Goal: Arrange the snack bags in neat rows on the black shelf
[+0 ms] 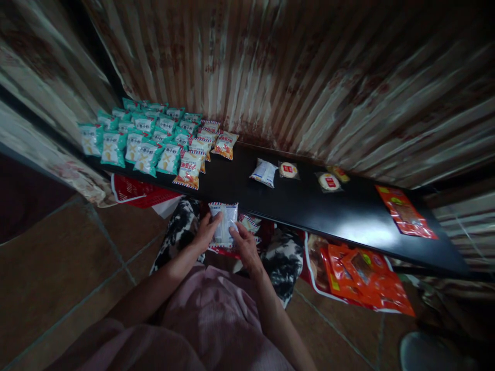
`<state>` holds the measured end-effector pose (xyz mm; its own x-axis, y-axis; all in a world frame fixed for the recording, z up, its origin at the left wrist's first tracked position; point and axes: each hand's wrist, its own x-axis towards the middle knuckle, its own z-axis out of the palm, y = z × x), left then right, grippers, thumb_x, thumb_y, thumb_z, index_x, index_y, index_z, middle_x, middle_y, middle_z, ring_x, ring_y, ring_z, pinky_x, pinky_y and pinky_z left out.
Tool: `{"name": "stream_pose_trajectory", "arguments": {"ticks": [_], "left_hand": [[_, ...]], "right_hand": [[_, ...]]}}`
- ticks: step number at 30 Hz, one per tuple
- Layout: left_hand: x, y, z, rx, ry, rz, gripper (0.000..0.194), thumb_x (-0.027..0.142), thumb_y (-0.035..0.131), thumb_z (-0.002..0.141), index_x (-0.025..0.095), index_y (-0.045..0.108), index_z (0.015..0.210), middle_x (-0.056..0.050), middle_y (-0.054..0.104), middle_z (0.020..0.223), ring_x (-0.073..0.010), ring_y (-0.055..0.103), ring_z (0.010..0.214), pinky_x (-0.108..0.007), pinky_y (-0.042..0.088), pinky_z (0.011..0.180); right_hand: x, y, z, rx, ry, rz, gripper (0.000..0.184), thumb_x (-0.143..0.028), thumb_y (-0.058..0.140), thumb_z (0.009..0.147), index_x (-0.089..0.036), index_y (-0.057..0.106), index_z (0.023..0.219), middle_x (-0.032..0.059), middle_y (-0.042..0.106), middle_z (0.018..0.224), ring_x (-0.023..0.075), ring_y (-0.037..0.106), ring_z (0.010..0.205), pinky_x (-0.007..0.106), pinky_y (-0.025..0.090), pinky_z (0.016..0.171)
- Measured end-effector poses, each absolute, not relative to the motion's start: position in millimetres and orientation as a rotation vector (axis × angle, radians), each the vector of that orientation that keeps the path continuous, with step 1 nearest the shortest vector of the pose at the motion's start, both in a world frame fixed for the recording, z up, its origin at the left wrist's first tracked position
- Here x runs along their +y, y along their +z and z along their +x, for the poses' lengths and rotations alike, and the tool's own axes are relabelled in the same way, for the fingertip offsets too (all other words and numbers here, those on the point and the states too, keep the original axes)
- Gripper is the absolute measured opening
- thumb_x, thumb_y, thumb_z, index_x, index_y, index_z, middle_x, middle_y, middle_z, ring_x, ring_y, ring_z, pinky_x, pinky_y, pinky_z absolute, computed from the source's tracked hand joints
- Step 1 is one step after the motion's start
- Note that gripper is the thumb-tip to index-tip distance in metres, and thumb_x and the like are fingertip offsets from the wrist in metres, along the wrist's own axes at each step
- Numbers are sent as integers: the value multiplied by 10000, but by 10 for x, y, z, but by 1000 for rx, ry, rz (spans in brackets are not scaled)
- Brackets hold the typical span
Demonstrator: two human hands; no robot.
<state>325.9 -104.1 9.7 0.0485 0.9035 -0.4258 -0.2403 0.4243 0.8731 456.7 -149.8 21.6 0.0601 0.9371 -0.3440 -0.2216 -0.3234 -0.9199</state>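
Between my two hands is a snack packet point(225, 229) with a white, printed back and a striped edge. My left hand point(209, 230) grips its left side, thumb lying on the face. On the right side my right hand point(244, 238) pinches it, fingers mostly underneath. The packet is above my lap, just in front of the black shelf point(232, 178). Below and beside my right hand, similar packets point(249, 224) show partly in a red bag. Nearest on the shelf are orange-and-white snack packets point(189, 169) with striped edges and a pale packet point(264, 172) lying back side up.
Teal-and-white snack packets point(147, 154) stand in rows at the shelf's left end. Two round wrapped snacks point(288, 170) and an orange flat packet point(406, 211) lie farther right. An open bag of orange packets point(363, 273) sits below the shelf. A pleated curtain point(247, 67) hangs behind.
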Motion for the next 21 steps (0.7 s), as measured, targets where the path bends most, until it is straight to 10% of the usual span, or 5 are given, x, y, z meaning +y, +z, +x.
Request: {"name": "stream_pose_trajectory", "arguments": {"ticks": [21], "left_hand": [[-1003, -97, 3227, 1437, 1075, 806, 322, 437, 646, 752, 183, 575, 937, -30, 646, 810, -145, 605, 693, -215, 460, 562]], "right_hand": [[-1526, 318, 4531, -1317, 824, -1696, 561, -521, 593, 776, -173, 602, 1215, 112, 655, 1115, 251, 622, 965, 369, 496, 830]]}}
